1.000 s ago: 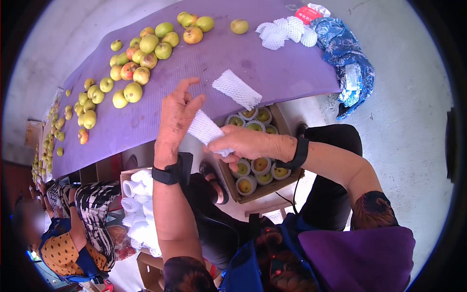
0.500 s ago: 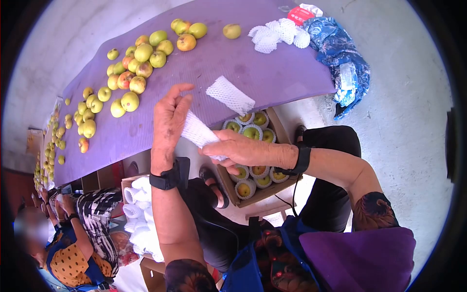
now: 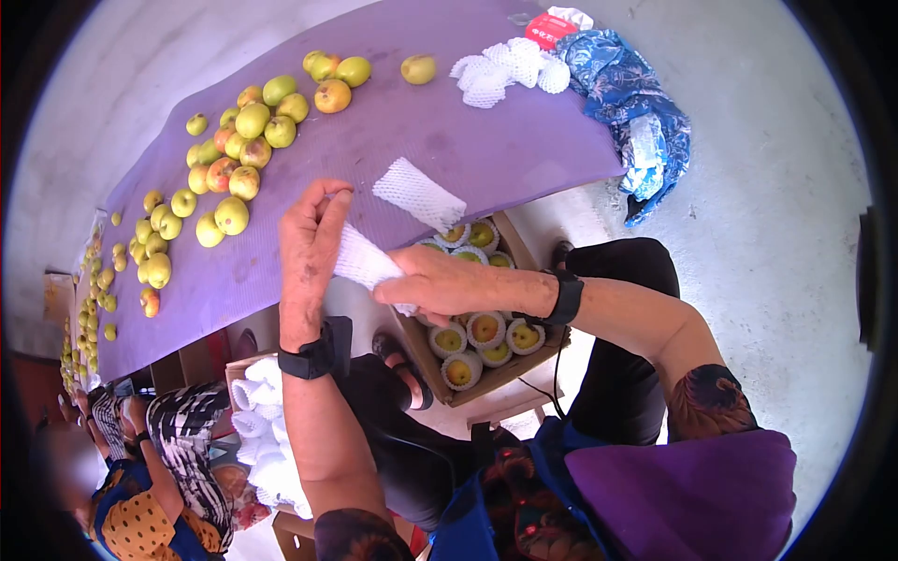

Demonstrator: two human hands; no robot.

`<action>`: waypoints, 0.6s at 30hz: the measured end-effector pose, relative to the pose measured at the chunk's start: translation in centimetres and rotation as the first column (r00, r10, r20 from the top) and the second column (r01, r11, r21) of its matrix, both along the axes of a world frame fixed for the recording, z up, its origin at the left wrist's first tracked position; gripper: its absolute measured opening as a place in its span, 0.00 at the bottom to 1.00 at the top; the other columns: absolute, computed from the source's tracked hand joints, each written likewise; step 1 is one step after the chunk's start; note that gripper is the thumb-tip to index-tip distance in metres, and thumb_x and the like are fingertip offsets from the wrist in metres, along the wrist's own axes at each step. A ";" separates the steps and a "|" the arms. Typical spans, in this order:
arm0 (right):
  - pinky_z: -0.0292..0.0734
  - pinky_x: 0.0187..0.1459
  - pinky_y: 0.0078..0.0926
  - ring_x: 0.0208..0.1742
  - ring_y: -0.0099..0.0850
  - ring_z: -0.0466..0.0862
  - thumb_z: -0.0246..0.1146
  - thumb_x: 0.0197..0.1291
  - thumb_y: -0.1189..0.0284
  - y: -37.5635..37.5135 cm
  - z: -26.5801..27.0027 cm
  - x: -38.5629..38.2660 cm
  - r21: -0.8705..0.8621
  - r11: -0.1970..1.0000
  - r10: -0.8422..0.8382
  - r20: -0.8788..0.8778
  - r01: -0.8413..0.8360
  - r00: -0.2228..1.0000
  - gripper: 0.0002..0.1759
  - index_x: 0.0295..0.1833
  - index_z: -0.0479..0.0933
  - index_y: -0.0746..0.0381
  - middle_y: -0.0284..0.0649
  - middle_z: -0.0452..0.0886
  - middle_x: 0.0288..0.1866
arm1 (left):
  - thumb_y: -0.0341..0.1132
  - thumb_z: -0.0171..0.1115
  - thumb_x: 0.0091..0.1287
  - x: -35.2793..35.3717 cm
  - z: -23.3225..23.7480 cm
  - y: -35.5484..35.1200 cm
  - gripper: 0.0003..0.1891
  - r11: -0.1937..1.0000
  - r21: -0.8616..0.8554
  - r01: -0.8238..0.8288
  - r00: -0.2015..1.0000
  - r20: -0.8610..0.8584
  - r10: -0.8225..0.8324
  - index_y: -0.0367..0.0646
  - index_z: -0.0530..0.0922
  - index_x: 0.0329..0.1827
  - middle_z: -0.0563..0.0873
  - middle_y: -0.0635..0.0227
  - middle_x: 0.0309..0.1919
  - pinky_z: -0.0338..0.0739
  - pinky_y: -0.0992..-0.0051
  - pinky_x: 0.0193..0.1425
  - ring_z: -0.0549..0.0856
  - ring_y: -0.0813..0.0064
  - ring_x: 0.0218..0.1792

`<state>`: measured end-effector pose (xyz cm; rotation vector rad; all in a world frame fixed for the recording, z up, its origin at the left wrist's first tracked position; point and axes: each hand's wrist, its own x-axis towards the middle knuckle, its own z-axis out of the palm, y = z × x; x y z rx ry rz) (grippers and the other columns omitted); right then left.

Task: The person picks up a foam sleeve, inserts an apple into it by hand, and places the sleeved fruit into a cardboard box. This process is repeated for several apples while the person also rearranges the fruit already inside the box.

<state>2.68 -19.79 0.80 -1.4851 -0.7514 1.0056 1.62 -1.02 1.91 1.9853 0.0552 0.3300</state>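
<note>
My right hand (image 3: 444,280) is wrapped round the lower end of a white foam net sleeve (image 3: 363,259). The sleeve slants up to my left hand (image 3: 313,234), its upper end against the thumb side. The thumb and fingertips of that hand are pinched together above the sleeve; what they hold, if anything, is too small to make out. Just beyond, a second foam net sleeve (image 3: 419,194) lies flat near the edge of the purple-covered table (image 3: 374,131). Below my right hand, a cardboard box (image 3: 449,388) holds several apples (image 3: 485,327) in white foam nets.
Loose yellow-green apples (image 3: 253,120) spread along the table's left side. More foam nets (image 3: 496,70), a red tissue pack (image 3: 550,30) and blue patterned cloth (image 3: 622,89) lie far right. A box of foam nets (image 3: 267,430) stands lower left, near another person (image 3: 140,514).
The thumb and fingertips of my left hand have come together at the sleeve's upper end. My right hand still grips the sleeve. The view has shifted slightly.
</note>
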 end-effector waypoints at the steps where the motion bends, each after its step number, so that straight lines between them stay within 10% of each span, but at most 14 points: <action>1: 0.63 0.14 0.22 0.12 0.22 0.71 0.57 0.63 0.61 0.0 0.0 0.3 -0.003 1.000 -0.004 0.000 0.004 1.000 0.17 0.39 0.70 0.67 0.34 0.71 0.21 | 0.30 0.57 0.69 0.1 0.0 0.0 0.06 1.000 0.006 -0.020 1.000 0.022 0.020 0.39 0.80 0.42 0.71 0.83 0.22 0.57 0.84 0.25 0.65 0.91 0.24; 11: 0.72 0.17 0.19 0.17 0.21 0.75 0.60 0.61 0.61 -0.5 0.9 3.2 0.013 0.968 -0.249 0.147 0.250 0.957 0.19 0.44 0.73 0.69 0.35 0.75 0.23 | 0.36 0.56 0.72 1.1 -0.5 -0.6 0.12 0.975 0.051 -0.215 0.925 0.330 0.187 0.35 0.80 0.44 0.78 0.72 0.25 0.69 0.79 0.29 0.72 0.85 0.26; 18: 0.73 0.19 0.17 0.19 0.19 0.75 0.59 0.63 0.60 -1.9 1.1 6.0 0.088 0.933 -0.358 0.152 0.349 0.921 0.21 0.50 0.74 0.66 0.34 0.77 0.27 | 0.43 0.54 0.72 1.4 -1.0 -1.4 0.17 0.979 -0.068 -0.191 0.980 0.042 0.194 0.38 0.78 0.52 0.82 0.68 0.31 0.71 0.81 0.22 0.78 0.80 0.22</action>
